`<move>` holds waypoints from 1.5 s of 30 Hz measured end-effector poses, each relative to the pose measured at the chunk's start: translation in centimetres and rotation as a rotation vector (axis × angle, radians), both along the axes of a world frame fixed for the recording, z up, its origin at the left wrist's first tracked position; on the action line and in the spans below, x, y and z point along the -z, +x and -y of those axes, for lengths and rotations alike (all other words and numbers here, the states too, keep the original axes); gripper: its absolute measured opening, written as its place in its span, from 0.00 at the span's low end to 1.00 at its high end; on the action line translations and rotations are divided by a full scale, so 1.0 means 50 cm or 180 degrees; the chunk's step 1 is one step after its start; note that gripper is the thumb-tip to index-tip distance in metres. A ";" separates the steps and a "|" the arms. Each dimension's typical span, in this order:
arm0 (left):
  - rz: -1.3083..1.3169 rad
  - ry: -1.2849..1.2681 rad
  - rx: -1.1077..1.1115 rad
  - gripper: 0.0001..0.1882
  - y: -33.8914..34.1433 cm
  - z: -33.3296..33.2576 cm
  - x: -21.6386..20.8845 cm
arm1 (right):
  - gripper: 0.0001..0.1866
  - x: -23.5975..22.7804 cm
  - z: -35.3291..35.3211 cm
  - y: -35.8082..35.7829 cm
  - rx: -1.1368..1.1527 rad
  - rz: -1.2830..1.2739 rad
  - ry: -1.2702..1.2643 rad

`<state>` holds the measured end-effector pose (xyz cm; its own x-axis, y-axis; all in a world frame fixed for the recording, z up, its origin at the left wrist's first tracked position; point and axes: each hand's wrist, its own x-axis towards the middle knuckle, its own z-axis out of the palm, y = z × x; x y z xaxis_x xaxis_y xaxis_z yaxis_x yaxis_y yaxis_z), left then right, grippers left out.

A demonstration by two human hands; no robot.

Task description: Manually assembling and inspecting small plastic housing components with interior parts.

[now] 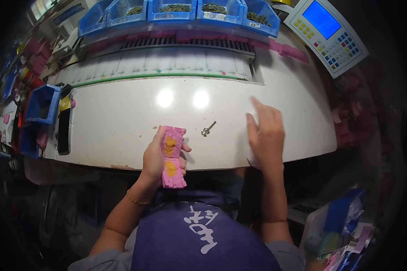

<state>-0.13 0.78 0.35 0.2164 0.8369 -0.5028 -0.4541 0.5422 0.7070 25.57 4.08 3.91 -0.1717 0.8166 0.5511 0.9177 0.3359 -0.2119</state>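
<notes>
A long pink rubber-like mould (171,156) with yellow-orange patches along its face lies upright in my left hand (153,156), above the table's front edge. My left fingers wrap round it from behind, and some fingertips show past its right side. A small greenish metal piece with a thin stem (207,130) rests on the white table (122,117), right of the mould. Farther right, my right hand (267,135) is over the table, slightly blurred. Its index finger and thumb are apart, and nothing shows between them. The other fingers are partly hidden.
Blue bins (172,10) holding small dark pieces line the back, above a lit white panel (158,63) with a green front edge. A keypad device with a blue screen (326,34) stands back right. A dark phone-like slab (64,132) and blue bin (42,104) sit left.
</notes>
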 end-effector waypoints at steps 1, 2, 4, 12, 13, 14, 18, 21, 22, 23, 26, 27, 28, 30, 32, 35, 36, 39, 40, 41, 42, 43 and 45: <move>0.0040 0.0096 0.0029 0.33 0.000 -0.001 0.002 | 0.29 0.010 0.008 0.012 0.0008 0.0009 0.0003; 0.0055 0.0099 0.0064 0.33 0.006 -0.003 0.001 | 0.29 0.027 0.021 0.028 0.0549 0.0217 -0.0373; 0.0079 0.0182 0.0085 0.34 0.010 -0.004 0.001 | 0.28 0.046 0.035 0.040 0.1068 0.0405 -0.0766; 0.0135 0.0122 0.0060 0.33 0.016 -0.012 -0.005 | 0.26 0.011 0.078 0.009 -0.0106 -0.0478 -0.0123; 0.0129 0.0111 0.0068 0.33 0.018 -0.011 -0.006 | 0.26 -0.002 0.088 -0.020 -0.0435 -0.0469 0.0131; 0.0132 0.0106 0.0086 0.33 0.029 -0.007 0.000 | 0.26 -0.011 0.099 -0.052 -0.0733 -0.0449 0.0386; 0.0067 0.0043 -0.0005 0.33 0.034 0.000 -0.016 | 0.25 0.031 0.083 -0.102 -0.2260 -0.0145 -0.0282; 0.0133 0.0240 0.0362 0.34 0.020 0.016 -0.003 | 0.28 0.026 0.071 -0.094 -0.2379 -0.0074 -0.0378; 0.0126 0.0229 0.0362 0.34 0.019 0.017 -0.009 | 0.31 0.022 0.071 -0.093 -0.2305 -0.0153 -0.0283; 0.0100 0.0231 0.0324 0.34 0.025 0.014 -0.020 | 0.32 0.018 0.071 -0.095 -0.2128 -0.0263 -0.0068; 0.0083 0.0293 0.0529 0.33 0.028 0.009 -0.023 | 0.32 0.034 0.069 -0.114 -0.1895 -0.0540 -0.0301; 0.0081 0.0337 0.0504 0.33 0.029 0.009 -0.009 | 0.35 0.029 0.056 -0.108 -0.1992 -0.0640 -0.0513; 0.0079 0.0380 0.0478 0.33 0.030 0.010 -0.002 | 0.35 0.025 0.059 -0.100 -0.1984 -0.0653 -0.0516; 0.0005 0.0451 0.0381 0.33 0.027 0.012 -0.002 | 0.37 0.018 0.056 -0.085 -0.1941 -0.0835 -0.0434; -0.0282 0.0615 0.0120 0.34 0.020 0.002 -0.005 | 0.37 0.013 0.077 -0.082 -0.1876 -0.0973 -0.0273; -0.0662 0.1210 -0.0052 0.32 0.046 -0.013 -0.011 | 0.39 0.036 0.155 -0.105 -0.2438 -0.1001 -0.0904; -0.1139 0.1646 -0.0281 0.32 0.058 -0.016 -0.017 | 0.40 0.055 0.171 -0.122 -0.2492 -0.1012 -0.1112; -0.1082 0.1430 -0.0202 0.30 0.030 -0.010 0.023 | 0.40 0.039 0.152 -0.092 -0.2403 -0.1030 -0.1039; -0.1097 0.1458 -0.0181 0.29 0.024 -0.008 0.032 | 0.40 0.029 0.148 -0.077 -0.2285 -0.1088 -0.1003; -0.0493 0.1012 -0.0355 0.29 0.038 -0.014 0.003 | 0.40 0.023 0.144 -0.052 -0.2087 -0.1150 -0.0847; -0.0500 0.1042 -0.0353 0.29 0.032 -0.017 -0.002 | 0.39 0.010 0.139 -0.031 -0.1737 -0.1041 -0.0756; -0.0411 0.0826 -0.0116 0.30 0.021 -0.019 -0.005 | 0.36 0.016 0.128 -0.013 -0.1245 -0.0745 -0.0604; -0.0078 0.0679 0.0123 0.32 0.032 -0.022 -0.017 | 0.33 0.019 0.122 -0.006 -0.0696 -0.0451 -0.0447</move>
<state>1.45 1.86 1.22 0.2403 0.9163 -0.3205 -0.4171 0.3956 0.8182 25.26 -2.03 2.99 -0.2813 0.8386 0.4664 0.7847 0.4808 -0.3912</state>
